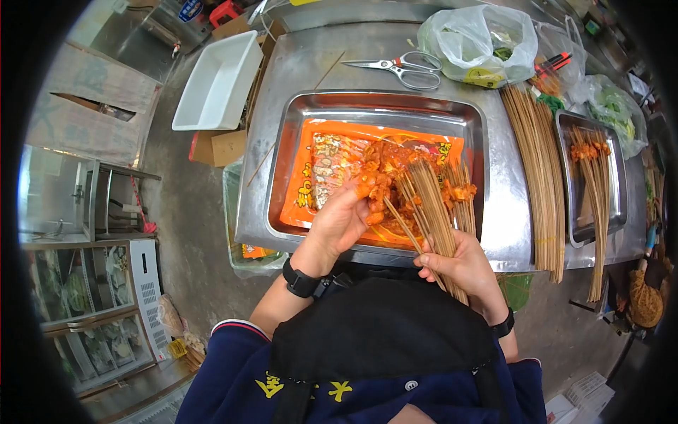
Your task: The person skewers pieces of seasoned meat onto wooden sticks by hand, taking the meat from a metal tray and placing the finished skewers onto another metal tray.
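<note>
Right hand closed around a sheaf of slender wooden skewers, partly hiding the glossy, lumpy red-coated meat beyond; left hand with fingertips against that meat, pinch indeterminable. Ahead of the right-hand grip: rectangular steel tray, printed orange packet; farther, metal scissors.

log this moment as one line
left hand: touching sauced food | right hand: holding skewer bundle | orange packet: in steel tray | scissors: beyond tray
</note>
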Tool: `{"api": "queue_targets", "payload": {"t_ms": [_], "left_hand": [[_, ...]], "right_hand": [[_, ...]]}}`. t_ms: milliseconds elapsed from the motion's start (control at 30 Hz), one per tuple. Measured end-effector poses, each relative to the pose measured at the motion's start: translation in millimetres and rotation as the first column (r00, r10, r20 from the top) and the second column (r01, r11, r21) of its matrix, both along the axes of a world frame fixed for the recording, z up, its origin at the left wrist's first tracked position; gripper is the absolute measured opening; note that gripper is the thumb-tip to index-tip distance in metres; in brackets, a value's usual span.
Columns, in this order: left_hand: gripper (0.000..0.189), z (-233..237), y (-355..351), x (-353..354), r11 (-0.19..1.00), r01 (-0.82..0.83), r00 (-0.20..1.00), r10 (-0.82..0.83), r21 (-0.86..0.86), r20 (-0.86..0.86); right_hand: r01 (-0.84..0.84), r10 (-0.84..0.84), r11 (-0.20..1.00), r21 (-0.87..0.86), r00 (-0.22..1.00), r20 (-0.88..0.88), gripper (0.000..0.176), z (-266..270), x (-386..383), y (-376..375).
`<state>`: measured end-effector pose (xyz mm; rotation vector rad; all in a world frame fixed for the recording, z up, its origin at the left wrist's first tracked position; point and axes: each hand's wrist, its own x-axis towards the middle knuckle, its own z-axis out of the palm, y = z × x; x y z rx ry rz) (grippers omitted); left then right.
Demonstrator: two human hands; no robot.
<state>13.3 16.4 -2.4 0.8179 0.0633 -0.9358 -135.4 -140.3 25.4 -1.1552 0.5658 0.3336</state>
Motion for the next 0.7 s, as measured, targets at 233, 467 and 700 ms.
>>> {"api": "queue_targets", "payload": {"t_ms": [233,467,700], "left_hand": [[0.025,-1.1,-2.6,-5.0,0.991,-0.027,0.999,0.022,-0.129,-0.036],[0.023,-3.5,-3.7,-3.8,0.998,-0.005,0.998,0.009,-0.06,0.061],[0.024,1.7,-1.7,-2.4,0.994,0.059,0.991,-0.046,-0.094,0.125]], "right_hand": [[0.038,-0.038,0.999,-0.001,0.999,0.011,0.013,0.8,-2.3,0.5],[0.046,-0.046,0.999,-0.01,0.999,0.006,0.012,0.6,-2.1,1.1],[0.018,-0.018,1.0,-0.006,1.0,0.01,0.012,-0.8,-2.4,-0.8]]}}
